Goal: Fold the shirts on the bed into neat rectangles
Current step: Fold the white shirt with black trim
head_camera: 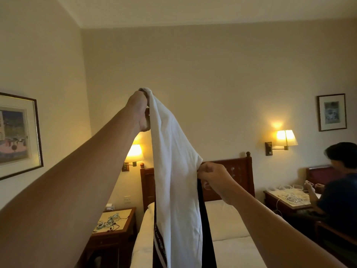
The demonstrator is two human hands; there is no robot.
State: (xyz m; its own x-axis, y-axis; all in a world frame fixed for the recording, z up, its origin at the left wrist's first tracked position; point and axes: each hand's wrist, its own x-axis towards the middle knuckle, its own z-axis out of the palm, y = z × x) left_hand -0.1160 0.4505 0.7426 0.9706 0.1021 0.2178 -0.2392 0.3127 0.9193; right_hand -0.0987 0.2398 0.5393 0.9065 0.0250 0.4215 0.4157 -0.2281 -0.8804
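Note:
A white shirt (173,171) with black side panels and a printed black band hangs in the air in front of me, above the bed (228,225). My left hand (140,111) is raised high and grips the shirt's top end. Lower and to the right, my right hand (214,178) pinches the shirt's right edge, where the white cloth meets a black strip. The shirt's lower part runs out of the bottom of the view. The white-sheeted bed lies beneath it.
A wooden headboard (237,171) stands behind the shirt. A nightstand (116,221) with tangled cables is at the left of the bed. Another person (340,190) sits at the right by a table (287,200) covered in white cables. Lit wall lamps (286,138) hang on both sides.

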